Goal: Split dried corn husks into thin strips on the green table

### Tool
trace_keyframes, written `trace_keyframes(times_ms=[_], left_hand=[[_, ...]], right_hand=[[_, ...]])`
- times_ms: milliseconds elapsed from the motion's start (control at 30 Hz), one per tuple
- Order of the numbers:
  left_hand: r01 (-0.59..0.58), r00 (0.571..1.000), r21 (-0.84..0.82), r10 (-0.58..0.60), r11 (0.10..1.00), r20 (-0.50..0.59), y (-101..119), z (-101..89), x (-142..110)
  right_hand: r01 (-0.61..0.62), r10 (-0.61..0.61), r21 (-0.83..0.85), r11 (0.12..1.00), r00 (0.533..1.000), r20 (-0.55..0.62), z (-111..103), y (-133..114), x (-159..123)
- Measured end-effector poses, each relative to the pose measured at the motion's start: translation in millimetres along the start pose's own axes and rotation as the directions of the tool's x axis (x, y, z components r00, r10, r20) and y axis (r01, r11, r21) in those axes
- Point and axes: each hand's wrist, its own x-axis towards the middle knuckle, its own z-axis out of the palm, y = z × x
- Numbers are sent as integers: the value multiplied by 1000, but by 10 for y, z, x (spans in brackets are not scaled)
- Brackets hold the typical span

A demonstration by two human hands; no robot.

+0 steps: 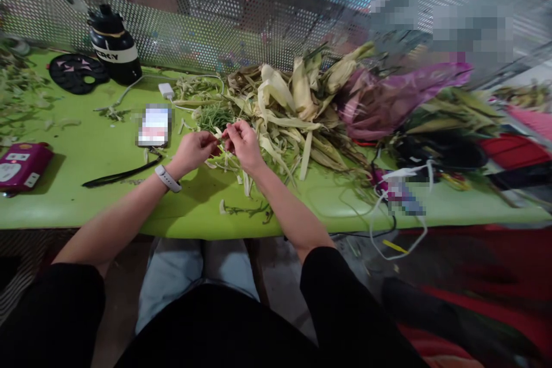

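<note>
My left hand (pixel 196 150), with a white band on its wrist, is closed, thumb and fingers pinched together. Close beside it, my right hand (pixel 244 144) is also closed in a pinch. A small pale plant piece (pixel 219 134) shows between the two sets of fingertips; its exact kind is too small to make out. Just beyond the hands lies a heap of thin green stems (pixel 213 117). To the right of the hands spreads a big pile of dry corn husks (pixel 297 103). Beneath them, pale strips (pixel 246 184) and a green sprig (pixel 245 209) lie on the table.
The green table (pixel 121 207) bears a lit phone (pixel 154 126), a black strap (pixel 125 175), a magenta box (pixel 23 167) and a dark jug (pixel 114 49). A purple plastic bag (pixel 375 103) rests against the husks. White cables (pixel 425 230) hang over the front edge at right.
</note>
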Motion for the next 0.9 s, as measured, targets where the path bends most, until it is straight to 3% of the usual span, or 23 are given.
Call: trace_keyframes(times_ms=[200,300,400,467,567,700,900], left_hand=[[34,998,-101,-39,994,-48,40,19,-12],[21,996,-95,-29,995,-79,14,27,-2],[-22,994,-42,17,999,-104,-30,27,9],[-39,992,-4,39,999,-121,-50,23,13],[-36,991,17,38,999,-132,-51,15,12],[-41,989,40,46,998,-138,-14,9,-5],[-63,990,74,72,995,-122,4,34,-29]], right_hand=[[-85,84,64,994,996,18,-41,-58,28],[-95,95,5,995,993,77,-85,-89,42],[67,-36,-250,966,991,125,-124,-111,23],[213,-155,-424,880,974,166,-145,-117,2],[343,-259,-554,759,939,226,-167,-112,-19],[403,-313,-623,670,915,254,-179,-79,-15],[405,-306,-685,606,913,269,-194,-31,8]])
